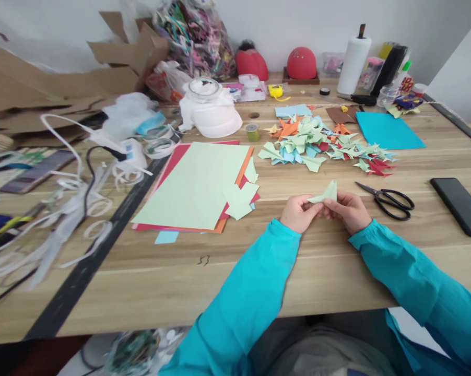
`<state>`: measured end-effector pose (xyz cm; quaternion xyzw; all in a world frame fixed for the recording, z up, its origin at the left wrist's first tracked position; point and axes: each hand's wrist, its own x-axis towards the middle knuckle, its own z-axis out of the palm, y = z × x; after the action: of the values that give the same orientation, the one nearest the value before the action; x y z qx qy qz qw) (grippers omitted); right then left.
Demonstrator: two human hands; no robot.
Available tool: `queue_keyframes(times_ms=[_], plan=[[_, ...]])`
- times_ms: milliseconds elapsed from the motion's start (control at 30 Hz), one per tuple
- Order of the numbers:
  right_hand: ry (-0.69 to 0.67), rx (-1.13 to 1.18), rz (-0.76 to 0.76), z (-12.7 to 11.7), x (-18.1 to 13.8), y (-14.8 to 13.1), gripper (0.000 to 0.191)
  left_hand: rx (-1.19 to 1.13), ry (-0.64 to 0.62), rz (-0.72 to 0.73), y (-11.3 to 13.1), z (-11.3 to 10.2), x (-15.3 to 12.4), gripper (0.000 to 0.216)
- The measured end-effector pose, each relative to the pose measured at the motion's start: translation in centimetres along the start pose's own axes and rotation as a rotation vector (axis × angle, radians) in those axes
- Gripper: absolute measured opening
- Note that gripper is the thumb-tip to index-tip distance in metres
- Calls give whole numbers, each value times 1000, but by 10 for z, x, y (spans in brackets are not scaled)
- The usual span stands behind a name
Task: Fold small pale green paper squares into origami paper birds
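A folded piece of pale green paper (329, 192), with one point standing up, is held between both hands just above the table. My left hand (301, 213) pinches its left and lower part. From the other side, my right hand (349, 210) grips it with the thumb in front; the fingertips behind are partly hidden. Black-handled scissors (388, 199) lie beside my right hand, blades pointing left. Beyond the hands spreads a pile of small folded paper pieces (309, 140) in green, orange, blue and red.
Left of my hands lies a stack of coloured sheets (196, 183), pale green on top, with smaller cut pieces (241, 201) at its edge. A black phone (458, 204) is at the right. A turquoise sheet (390, 130) lies behind. White cables (82, 209) clutter the left side.
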<state>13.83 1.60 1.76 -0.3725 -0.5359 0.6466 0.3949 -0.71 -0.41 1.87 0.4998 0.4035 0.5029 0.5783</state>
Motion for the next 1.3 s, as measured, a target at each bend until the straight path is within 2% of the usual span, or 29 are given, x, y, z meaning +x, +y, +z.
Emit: queue_keyframes(times_ms=[100,333,633,800,1300], plan=[[-8,-11,6,0,1,1,26,26,1,7,2,1,-1,22],[-69,171,61,2,0,0,23,-26,-131,38,5,-1,-1,23],[56,172,57,2,2,-2,27,-131,-62,-105,-2,-2,2,26],[119,177,103,1,1,-3,23,-169,80,-34,-1,-2,2,38],[44,141,120,0,1,-3,23,-155,103,38,-2,-3,4,25]])
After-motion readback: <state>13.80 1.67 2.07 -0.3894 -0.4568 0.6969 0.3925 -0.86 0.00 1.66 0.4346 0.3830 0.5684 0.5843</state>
